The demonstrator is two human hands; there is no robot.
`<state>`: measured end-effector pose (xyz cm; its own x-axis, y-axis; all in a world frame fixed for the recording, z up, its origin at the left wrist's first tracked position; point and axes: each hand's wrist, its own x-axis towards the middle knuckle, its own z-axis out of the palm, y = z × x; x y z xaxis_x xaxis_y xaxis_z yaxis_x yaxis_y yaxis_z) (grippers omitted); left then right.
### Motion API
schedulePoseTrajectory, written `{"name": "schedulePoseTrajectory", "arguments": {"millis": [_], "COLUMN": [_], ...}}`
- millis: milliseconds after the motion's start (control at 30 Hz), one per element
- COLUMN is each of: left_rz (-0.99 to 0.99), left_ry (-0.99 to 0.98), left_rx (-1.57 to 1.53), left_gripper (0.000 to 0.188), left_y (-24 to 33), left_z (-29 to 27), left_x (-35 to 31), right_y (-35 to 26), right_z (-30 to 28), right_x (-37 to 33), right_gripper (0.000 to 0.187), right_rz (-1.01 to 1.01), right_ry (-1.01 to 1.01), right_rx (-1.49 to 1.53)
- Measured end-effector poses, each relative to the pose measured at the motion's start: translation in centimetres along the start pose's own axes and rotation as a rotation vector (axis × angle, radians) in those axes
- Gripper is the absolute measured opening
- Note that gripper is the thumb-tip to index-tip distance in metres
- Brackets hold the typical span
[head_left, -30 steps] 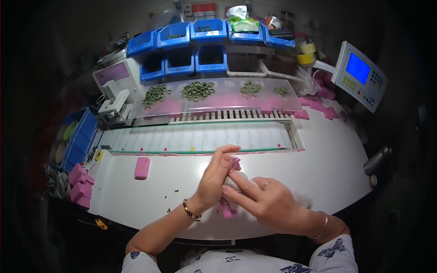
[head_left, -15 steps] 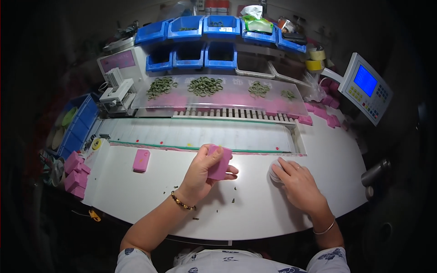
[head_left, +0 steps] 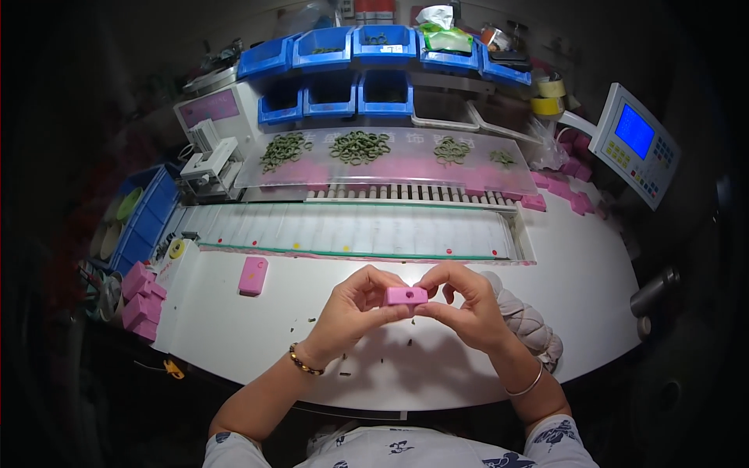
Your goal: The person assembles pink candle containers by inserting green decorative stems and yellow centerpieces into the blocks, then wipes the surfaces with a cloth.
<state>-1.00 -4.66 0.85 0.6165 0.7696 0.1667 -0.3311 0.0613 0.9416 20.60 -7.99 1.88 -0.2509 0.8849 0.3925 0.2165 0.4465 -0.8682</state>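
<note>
Over the middle of the white table I hold a pink rubber mould (head_left: 397,297) between both hands. Its narrow side with a round dark hole faces me. My left hand (head_left: 349,310) pinches its left end, fingers behind and thumb along the near lower edge. My right hand (head_left: 466,310) grips the right end in the same way. A bunched whitish cloth bag (head_left: 529,318) lies on the table beside my right wrist, partly hidden by it. Another pink mould (head_left: 253,276) lies flat to the left of my hands.
Small dark green scraps (head_left: 345,374) dot the table near my left wrist. Beyond a recessed conveyor (head_left: 374,230), green rings (head_left: 360,147) sit in piles on a clear shelf. Blue bins (head_left: 385,93) stand behind. A control panel (head_left: 638,144) juts in at right; pink moulds (head_left: 143,306) stack at left.
My right hand has left the cloth bag and moved left onto the pink mould. The mould, earlier upright in my left hand alone, is now tipped with its holed side toward me.
</note>
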Motion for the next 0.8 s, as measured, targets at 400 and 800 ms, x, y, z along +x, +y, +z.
{"name": "schedulePoseTrajectory", "arguments": {"millis": [400, 800], "left_rz": [0.030, -0.019], "left_ry": [0.211, 0.777], "left_rx": [0.656, 1.462], "left_gripper": [0.033, 0.046], "left_y": [0.5, -1.7], "left_z": [-4.7, -14.8], "left_x": [2.7, 7.5], "right_y": [0.2, 4.2], "right_z": [-0.2, 1.3], "right_x": [0.7, 0.2], "right_gripper": [0.058, 0.043], "right_rz": [0.304, 0.293], "right_ry": [0.177, 0.200], "right_rx": [0.552, 0.207]}}
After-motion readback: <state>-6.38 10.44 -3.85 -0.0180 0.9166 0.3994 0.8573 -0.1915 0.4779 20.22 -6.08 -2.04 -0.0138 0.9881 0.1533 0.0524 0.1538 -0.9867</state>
